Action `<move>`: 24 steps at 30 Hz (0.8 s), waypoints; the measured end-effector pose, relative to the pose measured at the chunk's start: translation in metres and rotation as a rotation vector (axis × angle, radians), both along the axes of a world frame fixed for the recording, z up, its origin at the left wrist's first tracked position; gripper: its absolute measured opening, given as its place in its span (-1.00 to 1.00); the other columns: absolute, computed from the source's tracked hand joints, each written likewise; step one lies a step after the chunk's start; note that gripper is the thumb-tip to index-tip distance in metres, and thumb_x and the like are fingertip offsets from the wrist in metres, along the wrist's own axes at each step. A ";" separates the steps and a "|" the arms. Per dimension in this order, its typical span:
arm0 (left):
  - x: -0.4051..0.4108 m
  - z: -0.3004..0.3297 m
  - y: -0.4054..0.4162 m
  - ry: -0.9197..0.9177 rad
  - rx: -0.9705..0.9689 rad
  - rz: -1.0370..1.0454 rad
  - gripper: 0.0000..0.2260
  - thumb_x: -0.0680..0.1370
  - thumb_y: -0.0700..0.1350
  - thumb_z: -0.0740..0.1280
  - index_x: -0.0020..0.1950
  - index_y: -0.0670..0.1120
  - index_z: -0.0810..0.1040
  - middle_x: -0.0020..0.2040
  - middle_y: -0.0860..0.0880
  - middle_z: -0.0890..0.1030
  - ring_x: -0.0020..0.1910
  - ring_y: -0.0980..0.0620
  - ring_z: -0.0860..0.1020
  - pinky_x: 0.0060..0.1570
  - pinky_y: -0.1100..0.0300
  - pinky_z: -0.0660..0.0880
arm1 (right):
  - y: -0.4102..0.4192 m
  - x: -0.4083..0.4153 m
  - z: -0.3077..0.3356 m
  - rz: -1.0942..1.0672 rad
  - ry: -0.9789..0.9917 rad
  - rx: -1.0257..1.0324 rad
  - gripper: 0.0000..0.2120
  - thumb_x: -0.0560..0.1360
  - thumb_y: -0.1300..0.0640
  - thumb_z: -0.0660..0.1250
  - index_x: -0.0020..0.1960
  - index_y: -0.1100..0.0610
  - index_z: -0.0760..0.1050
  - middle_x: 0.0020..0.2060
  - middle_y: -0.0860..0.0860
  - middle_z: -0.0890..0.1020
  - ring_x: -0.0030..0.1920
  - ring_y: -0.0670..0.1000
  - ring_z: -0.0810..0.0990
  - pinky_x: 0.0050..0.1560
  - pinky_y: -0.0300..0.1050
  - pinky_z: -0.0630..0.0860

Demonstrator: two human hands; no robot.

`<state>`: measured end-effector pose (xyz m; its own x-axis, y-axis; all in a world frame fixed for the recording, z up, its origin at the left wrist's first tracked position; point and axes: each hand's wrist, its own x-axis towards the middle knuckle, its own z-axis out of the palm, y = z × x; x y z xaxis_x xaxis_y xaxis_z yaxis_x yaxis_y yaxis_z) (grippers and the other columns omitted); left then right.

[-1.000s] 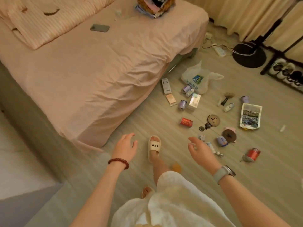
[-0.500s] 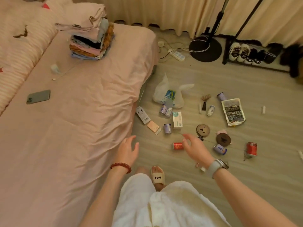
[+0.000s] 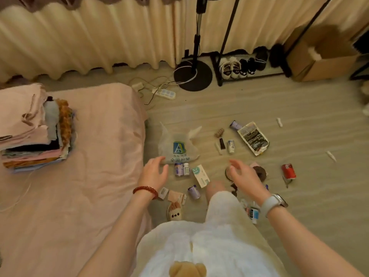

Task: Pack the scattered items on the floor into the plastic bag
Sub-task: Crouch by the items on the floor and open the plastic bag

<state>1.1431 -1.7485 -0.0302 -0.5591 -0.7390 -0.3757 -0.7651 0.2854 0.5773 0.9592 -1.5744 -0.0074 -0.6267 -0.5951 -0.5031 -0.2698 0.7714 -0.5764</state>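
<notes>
A person stands over a floor strewn with small items, both arms stretched forward and down, at what looks like the very start of the packing job: nothing appears bagged yet. The plastic bag [image 3: 178,146], pale and printed with a blue-and-green logo, lies flat and crumpled at the centre of the frame, just beside the corner of the bed [image 3: 89,156].

The left hand [image 3: 154,173], a red bead bracelet at its wrist, hovers with fingers spread and loosely curved, its fingertips just short of the bag's lower edge; it holds nothing. The right hand [image 3: 242,175], a watch at its wrist, hangs to the right of centre with fingers relaxed and apart, also empty, above a round dark disc [image 3: 259,172].

Two small bottles [image 3: 181,169] and a white-and-green box [image 3: 200,175] lie between the hands; a printed packet [image 3: 253,140] sits at centre right and a red can [image 3: 288,171] farther right.

The likely next move is to take the bag and open its mouth, which calls for finding the handles in the limp, thin film before any item goes in.
</notes>
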 end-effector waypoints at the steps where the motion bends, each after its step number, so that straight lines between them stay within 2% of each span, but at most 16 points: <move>1: -0.012 0.001 -0.014 -0.005 -0.001 -0.026 -0.66 0.57 -0.10 0.17 0.33 -0.12 0.37 0.30 -0.13 0.45 0.28 -0.07 0.40 0.23 0.12 0.33 | -0.006 -0.009 0.002 -0.045 0.012 -0.009 -0.67 0.56 0.19 0.12 0.31 0.19 0.36 0.25 0.15 0.49 0.27 0.10 0.43 0.25 -0.03 0.33; 10: -0.143 -0.019 -0.100 -0.060 0.058 -0.201 -0.65 0.57 -0.07 0.18 0.34 -0.12 0.36 0.29 -0.13 0.45 0.27 -0.07 0.41 0.25 0.08 0.35 | -0.065 -0.123 -0.032 -0.269 -0.068 -0.009 -0.67 0.57 0.15 0.11 0.32 0.13 0.35 0.27 0.11 0.47 0.27 0.10 0.42 0.26 0.01 0.36; 16: -0.313 -0.021 -0.172 -0.105 0.017 -0.264 -0.64 0.57 -0.08 0.18 0.35 -0.12 0.34 0.32 -0.12 0.44 0.30 -0.06 0.40 0.28 0.08 0.34 | -0.132 -0.264 -0.062 -0.291 -0.180 -0.037 -0.67 0.57 0.17 0.11 0.32 0.20 0.34 0.27 0.15 0.47 0.27 0.12 0.43 0.28 0.03 0.37; 20: -0.427 -0.005 -0.193 -0.094 0.023 -0.397 -0.64 0.57 -0.07 0.16 0.37 -0.08 0.31 0.32 -0.10 0.43 0.29 -0.05 0.40 0.27 0.11 0.32 | -0.152 -0.344 -0.055 -0.382 -0.193 -0.028 -0.65 0.57 0.14 0.11 0.34 0.15 0.31 0.30 0.12 0.45 0.28 0.09 0.42 0.26 -0.01 0.36; 24: -0.509 0.003 -0.201 -0.085 -0.015 -0.574 -0.65 0.57 -0.08 0.16 0.36 -0.08 0.32 0.33 -0.10 0.42 0.31 -0.04 0.37 0.30 0.12 0.29 | -0.163 -0.390 -0.047 -0.496 -0.175 -0.044 -0.65 0.57 0.17 0.10 0.34 0.16 0.31 0.30 0.12 0.45 0.29 0.09 0.41 0.26 -0.03 0.35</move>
<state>0.6341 -1.9492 -0.0272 -0.8404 -0.3314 -0.4288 -0.5286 0.6760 0.5135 0.5689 -1.7371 -0.0540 -0.7473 -0.2712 -0.6067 0.2248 0.7559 -0.6149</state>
